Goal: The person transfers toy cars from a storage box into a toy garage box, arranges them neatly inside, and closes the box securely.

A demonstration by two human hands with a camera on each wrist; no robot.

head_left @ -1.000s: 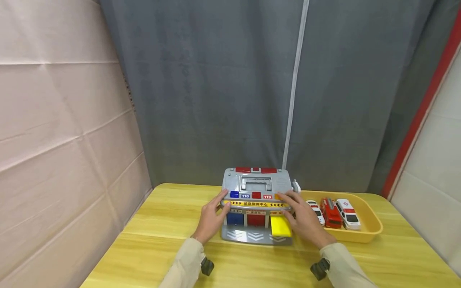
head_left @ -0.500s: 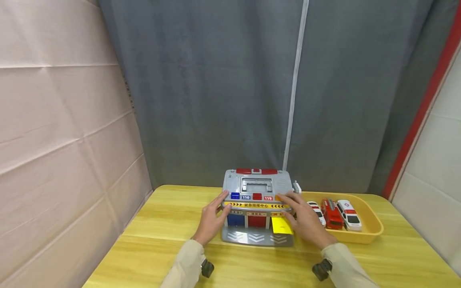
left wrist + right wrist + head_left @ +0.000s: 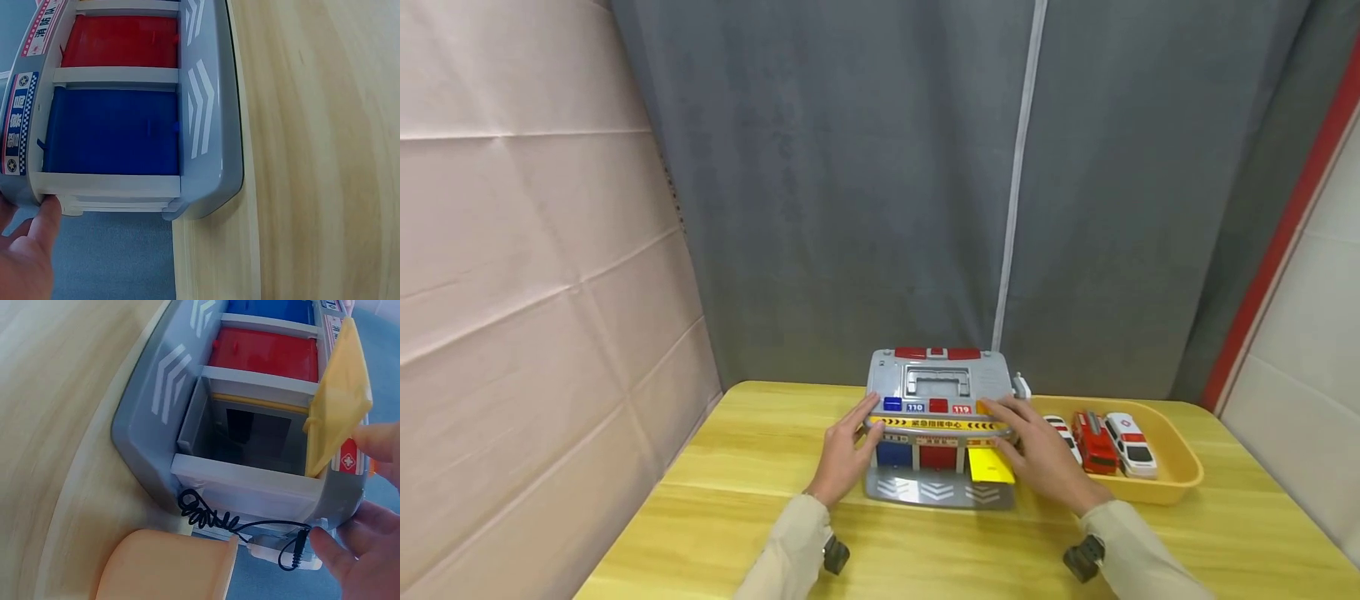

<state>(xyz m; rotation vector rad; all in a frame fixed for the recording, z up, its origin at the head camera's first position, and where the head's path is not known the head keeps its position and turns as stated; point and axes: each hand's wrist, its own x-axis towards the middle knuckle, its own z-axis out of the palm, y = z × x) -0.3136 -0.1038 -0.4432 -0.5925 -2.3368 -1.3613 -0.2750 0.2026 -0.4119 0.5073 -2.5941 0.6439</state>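
A grey toy rescue garage [image 3: 936, 493] stands on the table, its front toward me. Its blue door [image 3: 115, 131] and red door [image 3: 937, 457] are closed. The yellow door [image 3: 340, 394] is swung up and out, baring the dark, empty-looking bay beneath. My left hand [image 3: 840, 458] grips the roof's left front corner, thumb at the front edge and fingers on top. My right hand [image 3: 1041, 454] holds the right front corner, with a fingertip at the orange button [image 3: 982, 407]. Part of that button is hidden under the finger.
A yellow bin [image 3: 1180, 467] right of the garage holds a white-and-red car [image 3: 1063, 437], a red fire truck [image 3: 1095, 443] and a toy ambulance [image 3: 1131, 446]. A coiled black cord [image 3: 209, 519] hangs at the garage's right side. A grey curtain [image 3: 850, 208] rises behind the table.
The yellow door has swung a little further up and outward. Both hands have stayed at the roof corners, and the head view has shifted slightly.
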